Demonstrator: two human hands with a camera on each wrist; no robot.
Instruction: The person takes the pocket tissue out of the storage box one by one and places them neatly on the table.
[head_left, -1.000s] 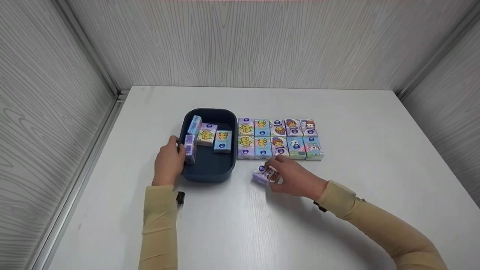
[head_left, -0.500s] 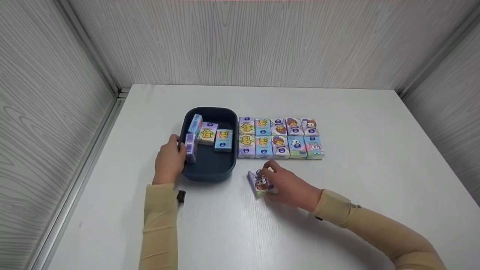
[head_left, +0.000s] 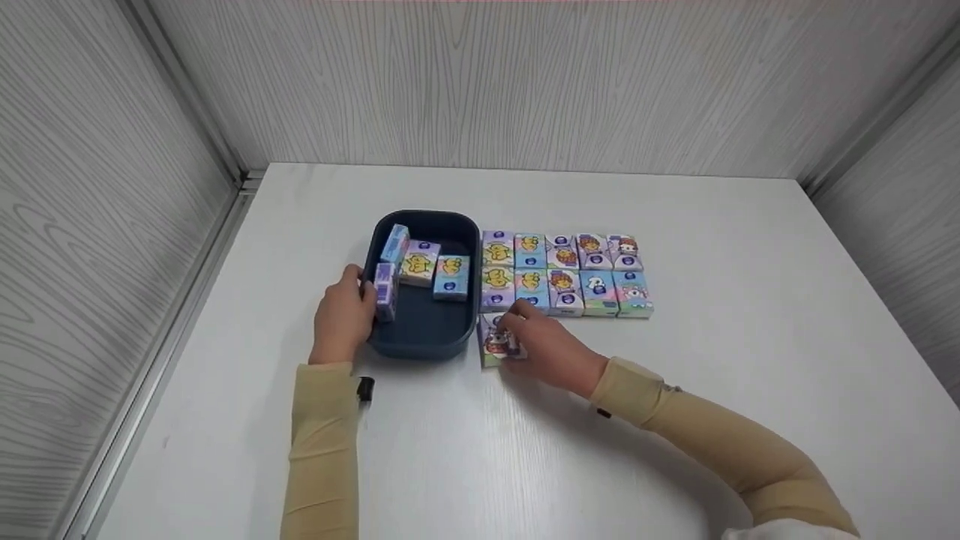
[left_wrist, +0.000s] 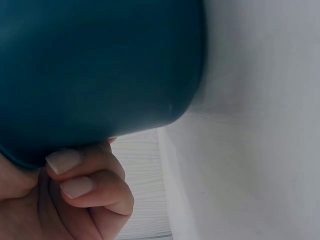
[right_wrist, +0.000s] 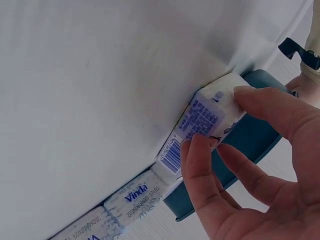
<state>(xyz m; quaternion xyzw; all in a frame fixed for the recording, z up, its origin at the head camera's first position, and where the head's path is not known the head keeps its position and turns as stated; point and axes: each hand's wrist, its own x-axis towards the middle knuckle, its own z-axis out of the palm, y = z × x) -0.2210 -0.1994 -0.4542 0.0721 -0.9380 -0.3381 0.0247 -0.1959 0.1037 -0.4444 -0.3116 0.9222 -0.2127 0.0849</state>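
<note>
My left hand (head_left: pixel 341 322) grips the left rim of a dark blue plastic bin (head_left: pixel 424 346). Its curled fingers press the bin's outer wall in the left wrist view, the thumb hooked at the rim. On the bin's other side, my right hand (head_left: pixel 555 349) pinches a purple and white pocket tissue pack (head_left: pixel 492 346) with a cartoon print. That pack lies flat by the bin's right wall, just in front of two rows of tissue packs (head_left: pixel 564 289). A barcode on its edge shows in the right wrist view, beside a pack marked Vinda (right_wrist: pixel 136 195).
Several packs are inside the bin: two on edge along its left wall, such as the purple pack (head_left: pixel 385 292), and a yellow-printed pack (head_left: pixel 418 264) and a blue pack (head_left: pixel 451 277) lying flat. A pale wood-grain panel (head_left: pixel 525 90) rises behind the white table (head_left: pixel 720 247).
My right hand has turned the tissue pack upright to the rows and slid it left, up to the bin's side and the front row. The left hand keeps its hold on the bin.
</note>
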